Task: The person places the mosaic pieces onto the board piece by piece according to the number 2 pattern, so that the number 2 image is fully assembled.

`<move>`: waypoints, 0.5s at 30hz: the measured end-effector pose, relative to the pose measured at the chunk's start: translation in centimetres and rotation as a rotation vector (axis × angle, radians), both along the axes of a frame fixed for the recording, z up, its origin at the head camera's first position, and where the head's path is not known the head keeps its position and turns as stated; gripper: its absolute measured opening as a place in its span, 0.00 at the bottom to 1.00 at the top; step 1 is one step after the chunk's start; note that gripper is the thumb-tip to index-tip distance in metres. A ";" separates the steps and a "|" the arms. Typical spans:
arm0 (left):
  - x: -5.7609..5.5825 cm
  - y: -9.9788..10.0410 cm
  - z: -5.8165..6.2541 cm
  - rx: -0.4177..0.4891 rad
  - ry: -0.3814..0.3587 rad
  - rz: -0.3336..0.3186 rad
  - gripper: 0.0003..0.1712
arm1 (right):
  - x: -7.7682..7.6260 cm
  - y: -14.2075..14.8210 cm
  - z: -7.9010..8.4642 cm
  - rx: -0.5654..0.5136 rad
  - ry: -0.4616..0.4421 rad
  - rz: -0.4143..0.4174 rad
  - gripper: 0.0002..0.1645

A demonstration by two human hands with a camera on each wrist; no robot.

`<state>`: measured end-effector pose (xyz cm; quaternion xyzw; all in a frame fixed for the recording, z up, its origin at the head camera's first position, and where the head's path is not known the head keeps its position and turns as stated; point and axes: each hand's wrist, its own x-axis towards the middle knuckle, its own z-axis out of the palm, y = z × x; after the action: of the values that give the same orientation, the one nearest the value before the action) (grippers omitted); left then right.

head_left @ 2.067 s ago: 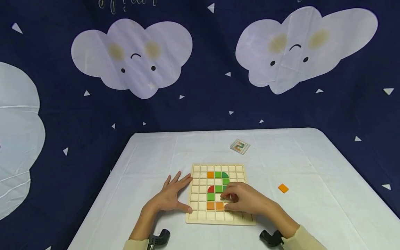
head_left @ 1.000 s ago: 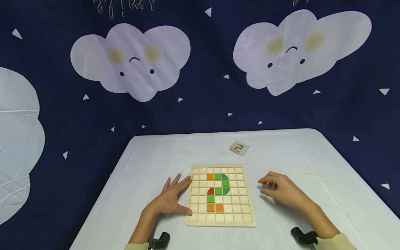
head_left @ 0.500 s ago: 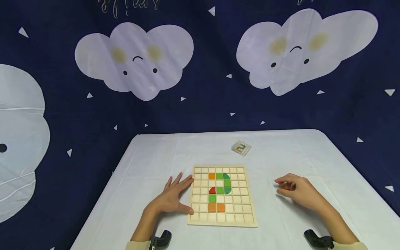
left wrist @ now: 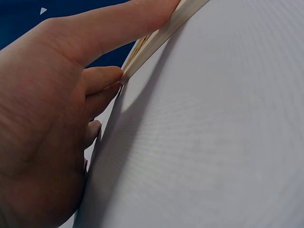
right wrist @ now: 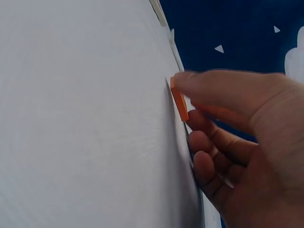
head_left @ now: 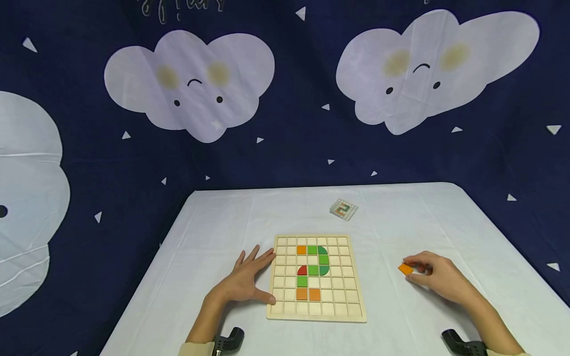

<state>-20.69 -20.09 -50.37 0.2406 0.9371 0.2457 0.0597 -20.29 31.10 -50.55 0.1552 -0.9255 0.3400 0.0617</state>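
The pale wooden grid board (head_left: 340, 296) lies in the middle of the table, with green, teal, red and orange tiles set in its squares. At its left edge rests my left hand (head_left: 242, 279), fingers spread, index fingertip and thumb on the frame. Off to the right of the board, my right hand (head_left: 441, 277) pinches a square orange tile (head_left: 404, 268) by its edges between thumb and fingers. In the right wrist view the orange tile (right wrist: 179, 102) shows edge-on, close over the white cloth, while the other fingers curl loosely behind it.
Beyond the board's far edge lies a small stack of pattern cards (head_left: 344, 209), the top one showing a figure in coloured squares. White cloth covers the table (head_left: 231, 217). A dark blue curtain (head_left: 303, 109) with clouds hangs behind.
My right hand has left the board and moved right to the loose orange tile, which its fingers now pinch. The left hand has stayed at the board's edge.
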 end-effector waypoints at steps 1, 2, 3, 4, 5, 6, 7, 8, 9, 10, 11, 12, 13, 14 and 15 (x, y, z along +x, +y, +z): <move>0.0 0.0 -0.1 0.000 0.000 0.000 0.70 | 0.0 0.0 -0.1 0.007 0.001 -0.006 0.19; 0.0 0.0 -0.1 0.001 -0.001 0.000 0.70 | 0.0 0.0 -0.1 0.014 0.002 -0.014 0.19; 0.0 0.0 -0.1 0.001 -0.001 0.000 0.70 | -0.1 0.0 -0.1 0.021 -0.003 -0.022 0.19; 0.0 0.0 -0.2 -0.004 -0.004 0.003 0.70 | -0.1 0.0 -0.2 0.026 -0.010 -0.028 0.19; 0.0 0.1 -0.2 -0.006 -0.006 0.005 0.70 | -0.1 0.0 -0.2 0.032 -0.014 -0.033 0.19; 0.0 0.1 -0.2 -0.009 -0.008 0.005 0.70 | -0.1 0.0 -0.3 0.037 -0.020 -0.040 0.19; 0.0 0.1 -0.2 -0.015 -0.008 0.006 0.70 | -0.1 0.0 -0.3 0.041 -0.025 -0.048 0.19; 0.0 0.1 -0.2 -0.018 -0.010 0.006 0.70 | -0.1 0.0 -0.4 0.043 -0.033 -0.055 0.19; 0.0 0.1 -0.2 -0.020 -0.010 0.005 0.70 | -0.1 0.0 -0.4 0.047 -0.038 -0.060 0.20; -0.1 0.1 -0.2 -0.020 -0.008 0.003 0.70 | -0.2 -0.1 -0.5 0.050 -0.038 -0.067 0.21; 0.0 0.1 -0.2 -0.020 -0.006 0.002 0.70 | -0.2 -0.1 -0.6 0.057 -0.038 -0.071 0.22; -0.1 0.1 -0.2 -0.018 -0.003 -0.001 0.70 | -0.3 -0.2 -0.6 0.062 -0.039 -0.077 0.23; -0.1 0.0 -0.2 -0.017 -0.003 0.000 0.70 | -0.3 -0.2 -0.6 0.066 -0.041 -0.081 0.23; -0.1 0.0 -0.2 -0.014 -0.002 0.000 0.69 | -0.3 -0.3 -0.6 0.066 -0.042 -0.084 0.24; 0.0 0.0 -0.2 -0.012 -0.003 0.000 0.69 | -0.3 -0.3 -0.6 0.066 -0.042 -0.086 0.23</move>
<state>-20.73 -20.05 -50.57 0.2401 0.9385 0.2404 0.0624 -20.63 30.78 -51.14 0.1102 -0.9431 0.3094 0.0516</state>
